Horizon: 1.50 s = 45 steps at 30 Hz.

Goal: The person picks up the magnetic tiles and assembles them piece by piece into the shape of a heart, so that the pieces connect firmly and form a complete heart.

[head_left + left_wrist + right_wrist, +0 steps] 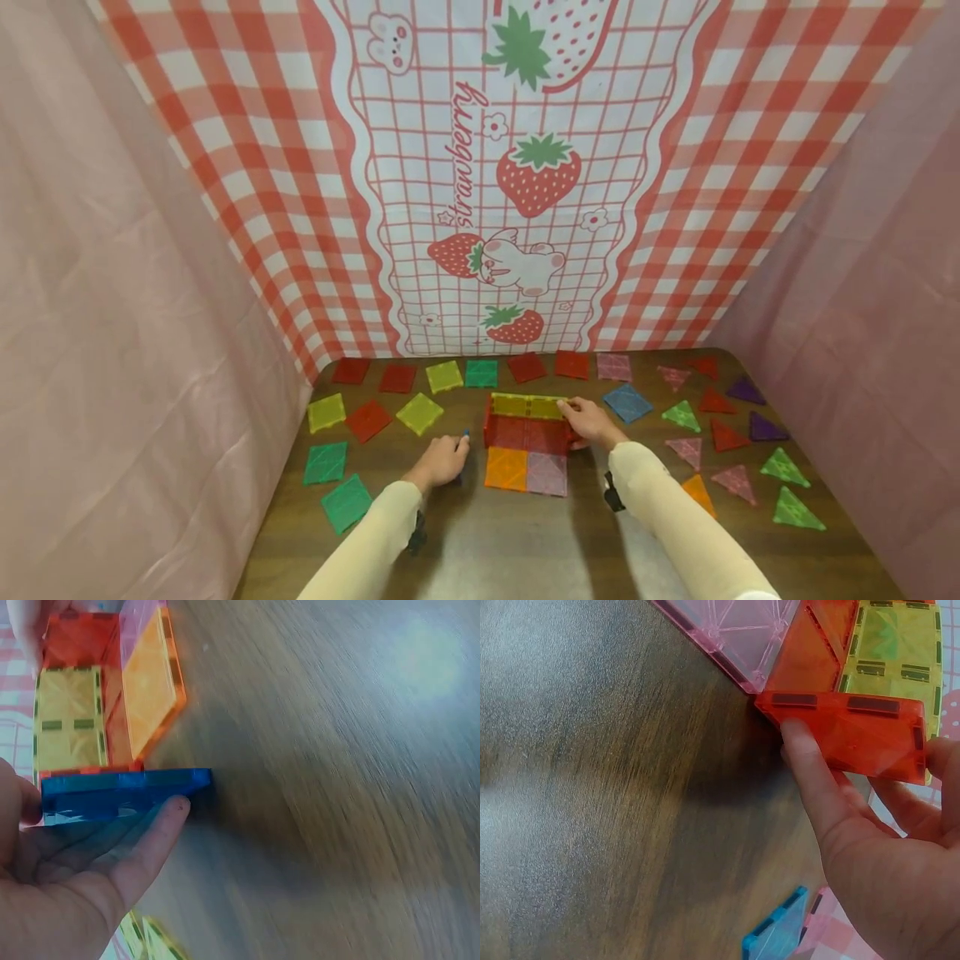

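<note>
Brown tabletop (517, 542) below, left grip (441, 461) holds blue tile (120, 799).

Left hand (441, 461): bent in a pinching grip
Right hand (591, 423): spread in a hold
Forearms (367, 542): both reaching forward

Held blue tile (467, 432) obscured, head view

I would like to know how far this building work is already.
Already done: the yellow back, red side wall, orange square tile and pink square tile look joined in one structure.
In hand: the left hand holds a blue tile, apart from it, while the right hand grips that side wall.
Remaining, probably: attaching the blue tile; loose green square tiles also lie unused.
</note>
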Tool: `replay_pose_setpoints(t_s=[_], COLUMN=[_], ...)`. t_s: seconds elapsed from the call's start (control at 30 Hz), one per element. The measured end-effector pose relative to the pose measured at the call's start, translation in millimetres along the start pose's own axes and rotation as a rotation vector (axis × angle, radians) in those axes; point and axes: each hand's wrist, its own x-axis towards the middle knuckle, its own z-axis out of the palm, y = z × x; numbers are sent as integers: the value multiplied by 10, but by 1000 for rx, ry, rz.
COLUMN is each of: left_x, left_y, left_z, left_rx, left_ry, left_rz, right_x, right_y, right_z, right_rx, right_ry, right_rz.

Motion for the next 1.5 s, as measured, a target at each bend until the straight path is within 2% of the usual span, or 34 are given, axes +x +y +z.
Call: replay_pose_setpoints(t_s=[0.1,0.17,0.37,0.53,0.7,0.87,1.03,1.17,1.23,1.3,1.4,1.5], left_x=[42,53,50,68,111,120,121,143,145,139,125,117], left_y=[44,76,138,165,175,170,161,141,123,106,93,82], left_z=[62,95,167,158,119,93,95,101,102,96,87,81], left_rx=[23,5,-86,-46,-15,16,31,20,13,-4,-31,-58], left_ry=[9,-4,-4,84,144,163,147,132,120,103,86,82], left_rz=[22,26,-51,-67,-81,-97,-102,-105,-107,-106,-97,-98], right_x=[7,22,40,52,94,141,133,99,90,89,100,86], right_y=[-14,-15,-28,-34,-66,-85,-66,-18,14,44,119,211], right_z=[30,54,120,164,232,289,299,251,193,96,-118,-357], right_rx=[1,3,42,90,161,201,201,127,43,-71,-289,-470], right_ry=[23,32,-17,-11,4,11,-1,-13,-10,29,147,219], right_rz=[15,23,16,10,-1,-11,-37,-59,-82,-115,-157,-123])
